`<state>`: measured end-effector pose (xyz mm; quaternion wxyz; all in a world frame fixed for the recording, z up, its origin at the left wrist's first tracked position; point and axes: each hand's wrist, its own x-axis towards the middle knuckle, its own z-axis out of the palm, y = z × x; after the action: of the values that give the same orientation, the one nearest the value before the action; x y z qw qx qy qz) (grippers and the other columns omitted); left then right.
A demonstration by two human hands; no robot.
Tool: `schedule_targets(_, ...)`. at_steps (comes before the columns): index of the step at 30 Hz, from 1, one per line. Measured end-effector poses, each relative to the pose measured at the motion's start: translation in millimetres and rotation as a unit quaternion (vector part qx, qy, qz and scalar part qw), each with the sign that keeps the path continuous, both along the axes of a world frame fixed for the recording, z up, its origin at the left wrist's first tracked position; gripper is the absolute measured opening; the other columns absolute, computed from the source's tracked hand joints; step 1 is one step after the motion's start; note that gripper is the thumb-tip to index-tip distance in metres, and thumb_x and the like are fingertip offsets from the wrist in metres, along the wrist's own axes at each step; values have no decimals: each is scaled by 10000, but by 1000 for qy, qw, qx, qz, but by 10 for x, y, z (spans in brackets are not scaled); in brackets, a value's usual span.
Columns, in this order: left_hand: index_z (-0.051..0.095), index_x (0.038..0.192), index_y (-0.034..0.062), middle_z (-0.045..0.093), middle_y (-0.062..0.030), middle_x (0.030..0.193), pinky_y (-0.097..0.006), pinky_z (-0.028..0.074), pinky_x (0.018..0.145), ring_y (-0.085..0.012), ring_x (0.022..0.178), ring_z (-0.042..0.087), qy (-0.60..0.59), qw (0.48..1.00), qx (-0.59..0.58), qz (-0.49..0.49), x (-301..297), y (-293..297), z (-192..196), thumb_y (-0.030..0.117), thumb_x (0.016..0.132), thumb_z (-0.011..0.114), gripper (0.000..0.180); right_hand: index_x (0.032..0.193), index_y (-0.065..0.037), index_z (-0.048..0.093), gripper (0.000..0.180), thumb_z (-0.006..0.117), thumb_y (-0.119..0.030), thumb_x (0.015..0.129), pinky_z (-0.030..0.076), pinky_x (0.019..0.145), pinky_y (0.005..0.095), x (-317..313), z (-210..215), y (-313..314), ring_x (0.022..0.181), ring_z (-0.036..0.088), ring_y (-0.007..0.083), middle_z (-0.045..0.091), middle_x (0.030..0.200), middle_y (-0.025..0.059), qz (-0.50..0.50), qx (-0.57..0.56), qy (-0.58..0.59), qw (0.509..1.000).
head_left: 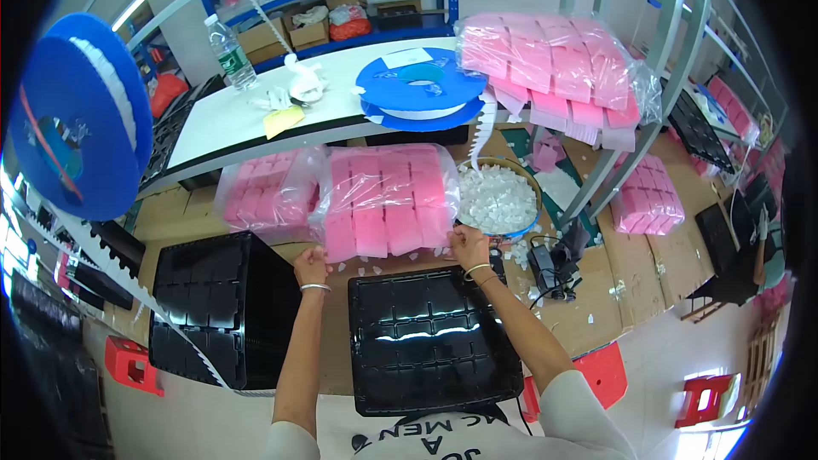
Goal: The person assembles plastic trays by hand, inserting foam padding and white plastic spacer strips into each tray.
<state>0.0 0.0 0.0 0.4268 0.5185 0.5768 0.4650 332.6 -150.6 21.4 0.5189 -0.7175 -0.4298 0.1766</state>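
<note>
Both hands are up at the near edge of a clear plastic bag of pink foam pads (389,200) lying on the brown workbench (635,268). The left hand (312,267) is curled closed around the bag's lower left corner; the right hand (469,246) pinches its lower right corner. Just below the hands sits a black compartment tray (430,341), and a stack of similar black trays (223,307) stands to the left. A round basket of white foam bits (498,198) rests right beside the bag, touching it.
</note>
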Motion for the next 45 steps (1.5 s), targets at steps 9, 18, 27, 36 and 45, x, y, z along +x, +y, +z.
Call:
schedule_targets(9, 685, 965, -21, 658, -54, 676, -246, 420, 406, -125, 456, 579, -34, 996, -58, -53, 114, 103, 211, 49, 929, 632, 95, 849, -26, 668, 97, 642, -112, 888, 534, 583, 378, 177, 133, 133, 638, 701, 334, 655, 660, 190, -48, 50, -187, 980)
schedule_targets(18, 687, 918, -13, 609, -157, 610, -392, 470, 450, -218, 427, 587, 421, 828, 370, 9, 90, 216, 483, 103, 873, 670, 126, 990, -31, 716, 150, 595, -58, 905, 538, 591, 274, 174, 336, 122, 612, 688, 129, 704, 701, 80, 14, 95, 69, 993)
schedule_targets(27, 606, 862, 62, 630, -66, 679, -280, 419, 392, -169, 456, 566, -50, 989, -94, -104, -222, -69, 610, 202, 976, 599, 180, 1024, 18, 699, 146, 657, -88, 931, 541, 624, 222, -107, 138, -180, 696, 680, 98, 713, 819, 43, 107, 75, 221, 967)
schedule_targets(36, 594, 1115, 66, 653, -83, 1171, -421, 498, 936, -226, 1117, 606, -451, 863, -117, -195, -228, -576, 770, 215, 1026, 554, 179, 1067, -59, 664, 113, 620, -96, 971, 531, 719, 227, -421, 203, -343, 845, 686, 116, 697, 927, 31, 163, 31, 416, 894)
schedule_targets(45, 606, 1161, 49, 677, -87, 1136, -352, 525, 831, -214, 1019, 649, -399, 906, -69, -122, -379, -576, 995, 225, 1024, 542, 233, 1099, -44, 657, 140, 589, -71, 979, 530, 825, 269, -609, 189, -325, 881, 648, 119, 674, 1007, 21, 173, 123, 516, 830)
